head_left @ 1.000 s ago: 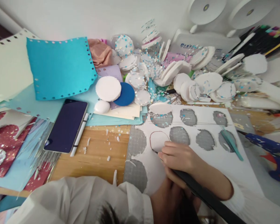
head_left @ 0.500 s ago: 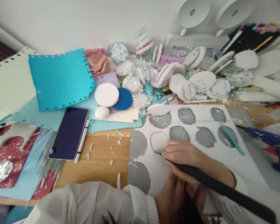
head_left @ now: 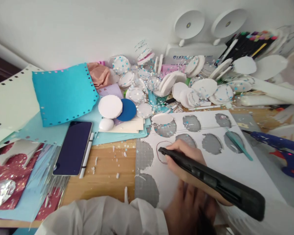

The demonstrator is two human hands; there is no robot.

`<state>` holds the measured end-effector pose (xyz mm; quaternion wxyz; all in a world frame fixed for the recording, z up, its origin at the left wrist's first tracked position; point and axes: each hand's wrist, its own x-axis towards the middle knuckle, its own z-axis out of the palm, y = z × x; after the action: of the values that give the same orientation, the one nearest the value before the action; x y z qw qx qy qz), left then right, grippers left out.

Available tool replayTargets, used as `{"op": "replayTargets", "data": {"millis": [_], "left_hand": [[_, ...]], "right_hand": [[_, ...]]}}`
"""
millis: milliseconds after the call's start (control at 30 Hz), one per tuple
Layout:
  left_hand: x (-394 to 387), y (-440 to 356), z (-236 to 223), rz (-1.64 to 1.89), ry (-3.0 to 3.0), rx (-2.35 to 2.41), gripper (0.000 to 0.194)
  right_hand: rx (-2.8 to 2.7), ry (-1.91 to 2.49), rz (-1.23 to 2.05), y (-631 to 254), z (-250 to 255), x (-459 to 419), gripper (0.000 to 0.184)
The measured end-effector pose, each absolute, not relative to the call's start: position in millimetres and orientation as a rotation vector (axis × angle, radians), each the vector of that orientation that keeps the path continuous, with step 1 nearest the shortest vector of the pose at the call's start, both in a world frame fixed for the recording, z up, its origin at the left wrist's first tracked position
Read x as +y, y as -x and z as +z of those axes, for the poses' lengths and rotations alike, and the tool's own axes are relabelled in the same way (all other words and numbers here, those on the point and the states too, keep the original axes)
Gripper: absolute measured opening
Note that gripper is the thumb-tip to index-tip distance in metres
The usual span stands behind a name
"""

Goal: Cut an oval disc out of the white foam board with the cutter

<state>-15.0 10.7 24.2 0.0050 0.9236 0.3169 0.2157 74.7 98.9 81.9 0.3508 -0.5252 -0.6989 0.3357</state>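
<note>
The wooden desk (head_left: 105, 163) stretches out to the left of both hands. Beneath both hands lies a white foam sheet (head_left: 232, 166) with ragged oval cutouts, several just beyond the right hand. The left hand (head_left: 182, 207) rests palm down on it, fingers pointing forward, slightly parted. Just ahead, the right hand (head_left: 189, 150) grips a black utility knife (head_left: 218, 181), thumb on the near side, handle slanting back across the forearm. Left of the right fingertips, the knife's tip is over a drawn circle (head_left: 161, 158); contact cannot be made out.
</note>
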Motion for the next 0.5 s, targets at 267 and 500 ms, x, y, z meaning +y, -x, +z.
{"op": "replayTargets", "data": {"millis": [267, 500], "left_hand": [[22, 19, 38, 0.813, -2.813, 0.95, 0.052], [15, 16, 29, 0.769, -2.769, 0.918, 0.042]], "right_hand": [[-1.828, 1.429, 0.636, -63, 76, 93, 0.01], [-1.877, 1.434, 0.583, -64, 72, 92, 0.01]]}}
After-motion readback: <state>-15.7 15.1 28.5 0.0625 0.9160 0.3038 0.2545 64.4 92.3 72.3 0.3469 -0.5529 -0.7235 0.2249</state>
